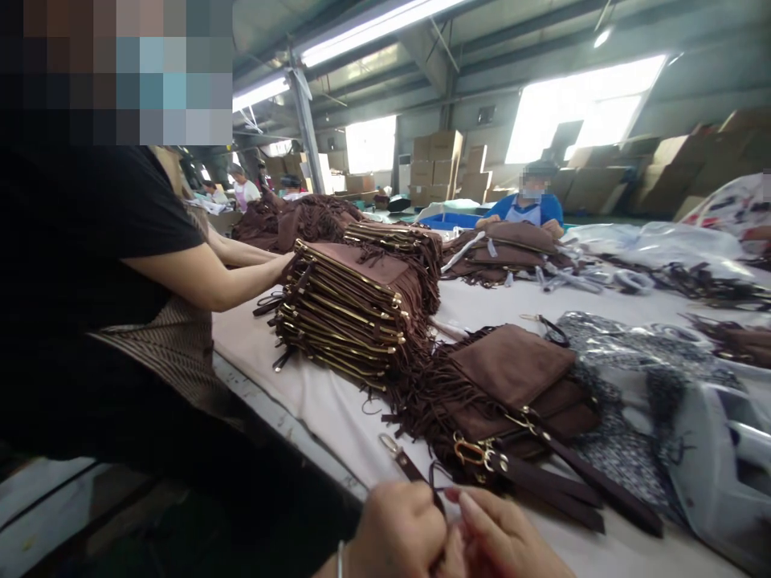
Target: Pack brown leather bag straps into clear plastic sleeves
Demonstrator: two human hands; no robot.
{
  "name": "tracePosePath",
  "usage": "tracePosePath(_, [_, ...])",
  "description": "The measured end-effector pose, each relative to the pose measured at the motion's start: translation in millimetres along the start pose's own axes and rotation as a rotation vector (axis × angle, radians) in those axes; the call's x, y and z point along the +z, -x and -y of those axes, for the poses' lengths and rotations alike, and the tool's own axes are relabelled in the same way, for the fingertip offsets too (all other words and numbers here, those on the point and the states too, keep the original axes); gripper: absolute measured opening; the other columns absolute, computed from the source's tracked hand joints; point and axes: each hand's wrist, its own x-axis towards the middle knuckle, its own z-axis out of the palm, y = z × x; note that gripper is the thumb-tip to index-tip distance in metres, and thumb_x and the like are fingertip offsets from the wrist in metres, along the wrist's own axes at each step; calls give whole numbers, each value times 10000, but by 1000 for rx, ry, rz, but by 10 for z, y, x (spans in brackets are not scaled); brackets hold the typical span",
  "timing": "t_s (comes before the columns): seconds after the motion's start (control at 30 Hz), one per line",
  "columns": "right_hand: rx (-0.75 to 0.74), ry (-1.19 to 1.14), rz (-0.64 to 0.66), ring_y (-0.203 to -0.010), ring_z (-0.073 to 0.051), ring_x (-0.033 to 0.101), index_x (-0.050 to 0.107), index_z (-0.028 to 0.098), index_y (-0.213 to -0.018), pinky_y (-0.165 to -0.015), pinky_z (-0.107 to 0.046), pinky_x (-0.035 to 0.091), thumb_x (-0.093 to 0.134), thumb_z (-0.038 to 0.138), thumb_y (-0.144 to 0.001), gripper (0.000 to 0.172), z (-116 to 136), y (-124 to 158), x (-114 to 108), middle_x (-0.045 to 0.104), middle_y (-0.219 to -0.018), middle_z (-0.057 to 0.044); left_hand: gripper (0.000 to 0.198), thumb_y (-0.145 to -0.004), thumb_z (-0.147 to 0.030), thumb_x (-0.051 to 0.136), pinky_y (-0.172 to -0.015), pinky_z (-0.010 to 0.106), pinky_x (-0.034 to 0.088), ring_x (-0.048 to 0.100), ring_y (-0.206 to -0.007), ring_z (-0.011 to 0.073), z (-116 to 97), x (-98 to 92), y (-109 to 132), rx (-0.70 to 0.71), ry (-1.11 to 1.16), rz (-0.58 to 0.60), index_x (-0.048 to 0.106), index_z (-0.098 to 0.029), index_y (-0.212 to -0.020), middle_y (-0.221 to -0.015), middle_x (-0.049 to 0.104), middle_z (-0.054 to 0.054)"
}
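- Desk [325, 417] under white cloth, running away across the whole view.
- Co-worker's arm [198, 281] at left, reaching to a tall stack [349, 313] of brown fringed bags, gold zips outward.
- Nearer, a looser heap [511, 385] of the same bags, beside crinkled clear plastic sleeves [692, 417].
- Left hand [397, 530] and right hand [506, 542] at the bottom edge, touching each other, both hands pinched shut on the end of a thin brown strap [410, 465].
- Strap over the near part of the desk, between hands and heap; probably light, limp and suede-soft; best gripped close to the stiff metal clasp [390, 443], not mid-length.
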Motion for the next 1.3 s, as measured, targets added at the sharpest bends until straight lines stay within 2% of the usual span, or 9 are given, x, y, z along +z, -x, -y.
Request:
tracePosePath(0.13, [67, -345, -39, -662, -137, 544, 669, 121, -836, -597, -227, 435, 684, 559, -742, 448, 92, -80, 31, 623, -725, -24, 306, -872, -181, 576, -468, 160, 367, 509, -489, 61, -177, 289, -136, 277, 467, 361, 499, -180, -576, -546, 554, -32])
tracePosePath(0.23, [82, -437, -120, -605, -110, 508, 672, 125, -885, -559, -211, 402, 723, 411, -712, 338, -30, -8, -88, 587, -678, 8, 187, -871, -201, 583, -611, 159, 448, 602, -657, 93, -212, 247, -243, 275, 684, 405, 595, -178, -685, -694, 643, -2])
tracePosePath(0.4, [91, -290, -63, -484, -78, 438, 650, 155, -1081, -478, -199, 345, 669, 427, -754, 426, -152, 285, -260, 539, -625, 42, 276, -920, -424, 487, -532, 221, 457, 576, -661, 142, -95, 78, -372, -647, 712, 32, 613, -179, -909, -727, 591, 16])
tracePosePath(0.5, [65, -215, 15, -479, -72, 409, 661, 162, -1044, -477, -194, 332, 641, 437, -767, 391, -185, 397, -289, 516, -606, 49, 400, -869, -543, 510, -399, 204, 393, 534, -532, 125, 27, 106, -407, -854, 920, 166, 565, -170, -1004, -712, 570, -4])
tracePosePath(0.6, [14, -104, 59, -518, -101, 468, 673, 179, -1012, -521, -217, 389, 578, 380, -808, 302, -175, 437, -311, 556, -617, 35, 369, -839, -527, 549, -400, 184, 353, 447, -427, 84, 51, 136, -430, -845, 1004, 273, 568, -158, -828, -557, 523, -39])
tracePosePath(0.77, [-43, 102, -92, -963, -218, 627, 604, 184, -1223, -860, -312, 480, 579, 224, -759, 466, -97, 390, -285, 702, -1044, -57, 307, -819, -459, 571, -441, 194, 389, 511, -459, 98, -120, 178, -502, -826, 984, 163, 559, -159, -753, -562, 577, -13])
tracePosePath(0.97, [-144, 335, -284, -823, -195, 646, 682, 187, -954, -755, -284, 467, 552, 338, -862, 219, -150, 252, -131, 722, -891, -55, 277, -826, -434, 547, -455, 229, 438, 550, -481, 125, -251, 261, -524, -849, 1014, 131, 538, -171, -739, -603, 602, 3])
tracePosePath(1.17, [-185, 440, -277, -621, -155, 591, 647, 178, -738, -600, -258, 424, 362, 434, -976, 451, -230, 255, -177, 648, -659, -31, 268, -847, -402, 570, -561, 234, 456, 591, -598, 135, -133, 151, -378, -650, 967, 268, 651, -146, -863, -661, 624, 16])
tracePosePath(1.3, [-223, 493, -295, -697, -162, 635, 664, 187, -881, -655, -256, 479, 397, 402, -977, 356, -246, 277, -172, 687, -756, -36, 257, -826, -405, 578, -500, 219, 416, 562, -528, 121, -97, 201, -355, -712, 971, 276, 625, -153, -803, -605, 593, -6])
